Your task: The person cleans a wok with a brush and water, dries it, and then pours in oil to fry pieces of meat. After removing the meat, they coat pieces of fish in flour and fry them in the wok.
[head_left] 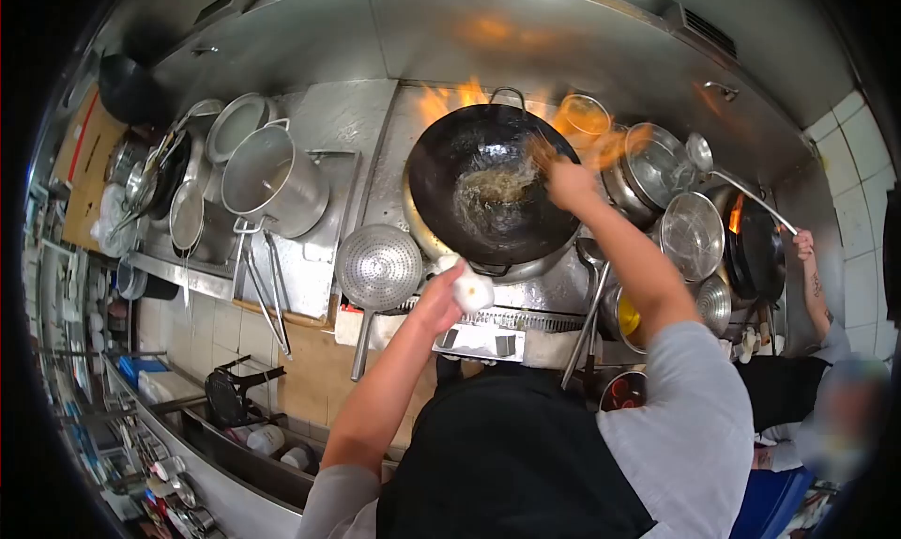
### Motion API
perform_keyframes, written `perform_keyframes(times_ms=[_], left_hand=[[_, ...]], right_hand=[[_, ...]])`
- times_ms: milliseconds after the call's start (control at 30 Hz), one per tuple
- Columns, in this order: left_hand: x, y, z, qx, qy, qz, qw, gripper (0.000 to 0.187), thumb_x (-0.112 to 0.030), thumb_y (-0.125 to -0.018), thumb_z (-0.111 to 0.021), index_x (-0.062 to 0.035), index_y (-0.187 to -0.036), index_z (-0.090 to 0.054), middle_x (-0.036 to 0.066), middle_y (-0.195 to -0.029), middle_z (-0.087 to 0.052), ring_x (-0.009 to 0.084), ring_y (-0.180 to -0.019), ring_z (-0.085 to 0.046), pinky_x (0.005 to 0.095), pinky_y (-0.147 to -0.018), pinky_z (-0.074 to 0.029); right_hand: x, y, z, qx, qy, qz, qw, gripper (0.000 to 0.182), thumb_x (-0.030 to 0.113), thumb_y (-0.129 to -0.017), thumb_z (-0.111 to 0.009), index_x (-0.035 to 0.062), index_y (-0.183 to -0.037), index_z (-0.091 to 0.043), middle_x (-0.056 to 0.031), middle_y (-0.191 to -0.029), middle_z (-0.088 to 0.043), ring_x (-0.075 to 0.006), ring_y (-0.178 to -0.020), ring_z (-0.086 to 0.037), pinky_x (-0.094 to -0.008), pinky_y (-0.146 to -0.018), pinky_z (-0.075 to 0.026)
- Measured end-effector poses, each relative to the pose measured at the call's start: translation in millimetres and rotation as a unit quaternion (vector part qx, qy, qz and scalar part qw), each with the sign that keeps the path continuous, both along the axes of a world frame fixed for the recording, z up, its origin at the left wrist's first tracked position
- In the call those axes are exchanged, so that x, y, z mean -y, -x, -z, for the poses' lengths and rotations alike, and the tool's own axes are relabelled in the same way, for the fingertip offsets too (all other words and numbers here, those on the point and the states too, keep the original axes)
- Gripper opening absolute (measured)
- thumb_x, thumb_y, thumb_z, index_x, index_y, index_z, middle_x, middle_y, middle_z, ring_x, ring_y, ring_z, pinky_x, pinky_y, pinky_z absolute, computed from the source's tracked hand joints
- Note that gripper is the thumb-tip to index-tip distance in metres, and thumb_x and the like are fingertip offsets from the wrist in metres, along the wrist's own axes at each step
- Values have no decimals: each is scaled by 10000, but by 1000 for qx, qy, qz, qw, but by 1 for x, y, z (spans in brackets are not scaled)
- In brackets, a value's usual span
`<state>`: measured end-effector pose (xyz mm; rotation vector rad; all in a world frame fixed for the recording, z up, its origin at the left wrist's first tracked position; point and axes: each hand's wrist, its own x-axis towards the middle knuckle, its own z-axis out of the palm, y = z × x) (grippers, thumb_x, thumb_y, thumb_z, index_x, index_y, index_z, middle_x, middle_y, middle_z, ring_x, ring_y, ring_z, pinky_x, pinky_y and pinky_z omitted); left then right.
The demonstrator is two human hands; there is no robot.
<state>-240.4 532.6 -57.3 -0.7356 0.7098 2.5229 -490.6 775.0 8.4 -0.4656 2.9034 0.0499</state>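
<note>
A black wok [436,177] stands over flames, with bubbling liquid inside. My right hand [570,184] is over the wok's right side, closed round a brown brush-like tool [540,154] whose far end is blurred. Just below the wok's near rim, my left hand [441,300] is wrapped round a bunched white cloth [472,293]. To the left of the wok lies a perforated strainer [379,265], its handle pointing toward me.
A large pot [272,184] stands at the left. Flames rise behind the wok. At the right are metal bowls, a wire strainer [693,237] and a second wok [758,257]. Beside it, another person's hand [803,245] holds a long ladle.
</note>
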Motion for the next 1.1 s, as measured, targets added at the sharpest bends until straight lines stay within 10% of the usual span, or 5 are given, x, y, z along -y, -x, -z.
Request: perform_keyframes(times_ms=[167,367,700,933,1100], left_hand=[[-60,50,62,95,207,-22,973,307,-117,-887,-715,29,-1135,-608,165,-984,-691,293,-816,-709,444,-699,-585],[-71,44,35,97,428,-89,894,403,-48,-787,-700,63,-1161,-596,202,-1055,-695,322,-912,-708,436,-778,-572],[-70,43,37,83,383,-111,913,394,-20,-824,-676,63,-1192,-565,198,-1075,-674,306,-927,-700,411,-767,-571],[-70,41,39,64,375,-120,917,409,-31,-816,-703,54,-1192,-564,184,-1064,-674,291,-888,-693,409,-745,-571],[-70,44,41,77,371,-97,920,417,-27,-810,-708,46,-1195,-566,183,-1070,-675,293,-870,-698,411,-717,-576]], right_hand=[[87,-29,76,-49,250,6,967,343,307,-860,-750,109,-1135,-697,-210,-1180,-656,-436,-1054,-675,-516,-910,-554],[12,-82,-5,129,-88,-84,984,457,173,-860,-667,94,-1310,-657,-161,-1362,-643,-341,-1073,-724,-466,-894,-596],[123,-32,67,-19,299,-34,954,356,268,-858,-763,104,-1167,-695,-195,-1193,-654,-434,-1047,-668,-512,-923,-541],[19,-70,30,0,-58,-178,982,373,199,-819,-740,81,-1169,-686,-181,-1242,-650,-311,-1064,-719,-446,-845,-606],[77,33,51,-13,82,-74,994,345,280,-896,-701,100,-1185,-643,-185,-1182,-682,-375,-1027,-706,-504,-851,-580]])
